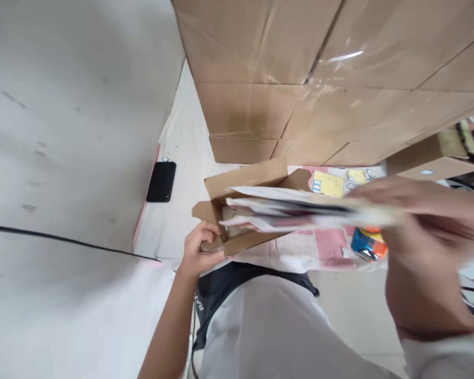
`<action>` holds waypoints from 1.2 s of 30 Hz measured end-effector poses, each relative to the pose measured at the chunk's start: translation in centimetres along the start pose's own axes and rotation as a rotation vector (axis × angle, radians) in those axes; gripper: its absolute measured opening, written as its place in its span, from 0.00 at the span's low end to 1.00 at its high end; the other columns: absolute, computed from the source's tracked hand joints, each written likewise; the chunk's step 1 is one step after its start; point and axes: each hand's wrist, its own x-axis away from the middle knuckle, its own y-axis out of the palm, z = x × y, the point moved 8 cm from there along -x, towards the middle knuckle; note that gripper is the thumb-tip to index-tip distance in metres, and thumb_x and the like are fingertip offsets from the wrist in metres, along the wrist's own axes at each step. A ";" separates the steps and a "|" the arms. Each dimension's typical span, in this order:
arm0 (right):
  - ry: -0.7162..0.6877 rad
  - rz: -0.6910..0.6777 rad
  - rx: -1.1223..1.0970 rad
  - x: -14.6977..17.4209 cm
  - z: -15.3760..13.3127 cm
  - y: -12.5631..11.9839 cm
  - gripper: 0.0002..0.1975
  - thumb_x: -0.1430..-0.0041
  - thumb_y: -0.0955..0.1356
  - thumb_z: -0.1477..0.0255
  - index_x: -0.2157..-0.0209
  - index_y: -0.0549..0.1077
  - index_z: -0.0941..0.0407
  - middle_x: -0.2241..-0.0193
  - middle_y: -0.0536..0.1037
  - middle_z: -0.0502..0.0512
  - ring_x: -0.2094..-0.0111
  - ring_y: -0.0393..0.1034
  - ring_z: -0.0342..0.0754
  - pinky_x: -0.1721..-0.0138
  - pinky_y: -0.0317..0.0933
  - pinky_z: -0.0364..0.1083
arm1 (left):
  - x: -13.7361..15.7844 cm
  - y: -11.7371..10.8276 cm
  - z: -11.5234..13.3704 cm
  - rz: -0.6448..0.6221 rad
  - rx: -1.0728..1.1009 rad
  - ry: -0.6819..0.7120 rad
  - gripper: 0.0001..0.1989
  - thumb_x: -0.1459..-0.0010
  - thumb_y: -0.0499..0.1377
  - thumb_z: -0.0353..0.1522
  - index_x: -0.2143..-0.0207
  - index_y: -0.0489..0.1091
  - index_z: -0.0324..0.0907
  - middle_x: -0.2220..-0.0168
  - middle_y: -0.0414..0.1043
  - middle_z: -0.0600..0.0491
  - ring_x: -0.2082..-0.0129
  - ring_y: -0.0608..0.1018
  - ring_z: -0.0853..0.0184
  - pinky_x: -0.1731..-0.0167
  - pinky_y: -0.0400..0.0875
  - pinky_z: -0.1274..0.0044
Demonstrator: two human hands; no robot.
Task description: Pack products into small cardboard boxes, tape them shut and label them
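An open cardboard box (245, 176) with raised flaps stands on a patterned cloth. My left hand (201, 245) is closed on the box's near left corner, thumb outside and fingers at the edge. Above the box, my right hand (414, 216) grips a bundle of thin flat paper-like items (292, 208), white with some dark and reddish parts. Motion blurs the bundle and the right hand, so what the items are cannot be made out. The left end of the bundle lies over the box opening and hides much of the inside.
A wall of taped cardboard cartons (253, 105) rises behind the box. A black phone (161, 181) lies at the left near the pale wall. A blue and orange packet (368, 243) rests on the cloth (332, 245) at the right. Another carton (434, 158) stands at far right.
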 end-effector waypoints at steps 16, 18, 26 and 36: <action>0.059 -0.646 0.579 -1.3 4.5 13.3 0.13 0.37 0.62 0.79 0.62 0.77 0.53 0.67 0.82 0.53 0.64 0.75 0.51 0.69 0.56 0.46 | 0.5 -0.2 -1.9 0.031 0.108 -0.059 0.28 0.56 0.74 0.45 0.67 0.58 0.46 0.63 0.75 0.53 0.67 0.77 0.68 0.68 0.71 0.76; 0.032 -0.622 0.584 -1.6 4.2 13.4 0.14 0.36 0.62 0.80 0.61 0.77 0.53 0.65 0.82 0.55 0.60 0.75 0.52 0.67 0.58 0.47 | 0.6 -0.2 -2.1 0.032 0.132 -0.069 0.29 0.57 0.75 0.45 0.67 0.58 0.46 0.63 0.76 0.53 0.67 0.77 0.68 0.69 0.70 0.76; 0.038 -0.805 0.505 -2.4 5.2 15.3 0.10 0.30 0.62 0.72 0.59 0.76 0.52 0.62 0.81 0.56 0.60 0.74 0.53 0.61 0.61 0.49 | 0.3 -0.2 -1.9 -0.017 0.128 -0.059 0.27 0.53 0.72 0.45 0.67 0.57 0.46 0.63 0.76 0.51 0.68 0.76 0.68 0.70 0.68 0.75; -0.159 -0.886 0.448 -3.1 2.8 17.3 0.13 0.27 0.62 0.67 0.48 0.74 0.51 0.56 0.80 0.58 0.55 0.70 0.54 0.57 0.58 0.51 | -0.1 -0.4 -1.7 -0.028 0.060 -0.051 0.25 0.50 0.71 0.45 0.68 0.57 0.47 0.64 0.77 0.52 0.71 0.77 0.68 0.72 0.66 0.74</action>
